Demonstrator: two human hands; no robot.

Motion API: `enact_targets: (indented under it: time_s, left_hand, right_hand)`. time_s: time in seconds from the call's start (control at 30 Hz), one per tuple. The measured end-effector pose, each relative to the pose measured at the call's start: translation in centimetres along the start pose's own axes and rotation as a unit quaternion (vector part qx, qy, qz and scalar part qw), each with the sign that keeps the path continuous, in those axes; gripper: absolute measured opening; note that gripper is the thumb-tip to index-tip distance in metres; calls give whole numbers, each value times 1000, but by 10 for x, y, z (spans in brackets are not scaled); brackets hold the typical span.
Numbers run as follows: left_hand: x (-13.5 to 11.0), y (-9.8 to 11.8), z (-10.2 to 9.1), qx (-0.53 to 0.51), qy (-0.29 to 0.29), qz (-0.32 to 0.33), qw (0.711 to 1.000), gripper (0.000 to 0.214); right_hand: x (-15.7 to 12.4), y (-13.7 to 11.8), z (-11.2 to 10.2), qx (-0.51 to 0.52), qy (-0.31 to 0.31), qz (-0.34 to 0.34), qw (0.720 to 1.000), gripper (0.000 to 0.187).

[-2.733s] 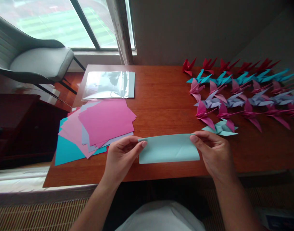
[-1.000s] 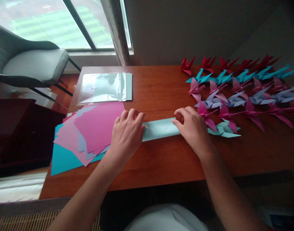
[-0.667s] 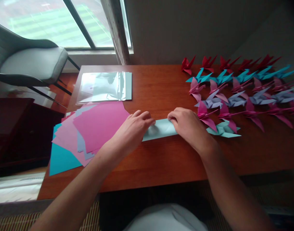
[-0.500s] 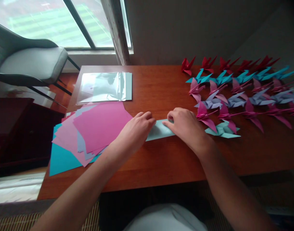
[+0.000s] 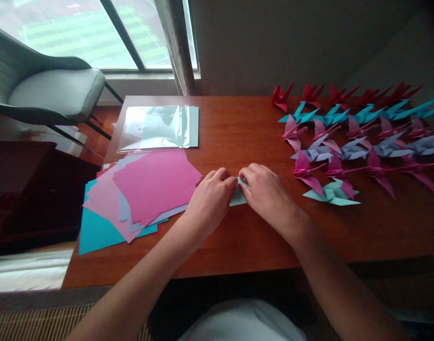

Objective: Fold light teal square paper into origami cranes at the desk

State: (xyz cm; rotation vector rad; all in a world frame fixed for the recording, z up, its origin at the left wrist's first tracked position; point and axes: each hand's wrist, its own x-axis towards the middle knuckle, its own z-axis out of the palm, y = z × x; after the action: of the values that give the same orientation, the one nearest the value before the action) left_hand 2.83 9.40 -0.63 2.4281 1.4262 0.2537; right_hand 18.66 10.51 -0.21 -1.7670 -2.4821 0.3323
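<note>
A reddish-brown wooden bench (image 5: 245,132) spans most of the view, with a bright window (image 5: 85,42) behind its far left corner and a grey upholstered chair (image 5: 57,92) standing off its left end. Across the right side of the bench sit rows of origami cranes, ordered by colour: the red row (image 5: 339,96) lies farthest back, then the turquoise row (image 5: 367,113), the light pink row (image 5: 355,127), the lavender row (image 5: 353,149) and the magenta row (image 5: 375,168) nearest the person. On the left, loose sheets are fanned over one another, a magenta sheet (image 5: 156,184) on top and a turquoise sheet (image 5: 99,232) jutting out at the near left. Just beyond them lies a clear plastic packet (image 5: 156,125) with pale green paper in it (the wrap glares under the window light).

Both hands meet near the middle of the bench, the left hand (image 5: 213,194) and the right hand (image 5: 268,194) close together, fingers bent and narrowly spaced. A lone mint crane (image 5: 332,193) rests to the right of them. The folded mint paper (image 5: 238,199) lies under and between the fingertips, largely covered, so I cannot tell whether they pinch it or merely press it.
</note>
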Motion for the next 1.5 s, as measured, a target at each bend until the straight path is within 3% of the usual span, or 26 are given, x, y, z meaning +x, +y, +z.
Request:
enact_targets:
  time_s: [0.23, 0.5, 0.87, 1.27, 1.5]
  left_hand:
    - [-13, 26, 2, 45, -9, -56, 997, 26]
    - [-19, 39, 18, 54, 50, -79, 994, 20]
    - [-24, 43, 23, 56, 58, -76, 994, 24]
    - [-10, 28, 16, 54, 68, -95, 992, 19]
    - [-16, 40, 23, 78, 87, -98, 988, 16]
  right_hand:
    - [-29, -14, 10, -40, 33, 15, 999, 22]
    - [-47, -14, 21, -27, 80, 8, 996, 29]
    - [-42, -7, 24, -7, 100, 18, 995, 24]
    - [-22, -1, 23, 14, 107, 42, 993, 8]
    - [-35, -8, 27, -38, 111, 38, 992, 18]
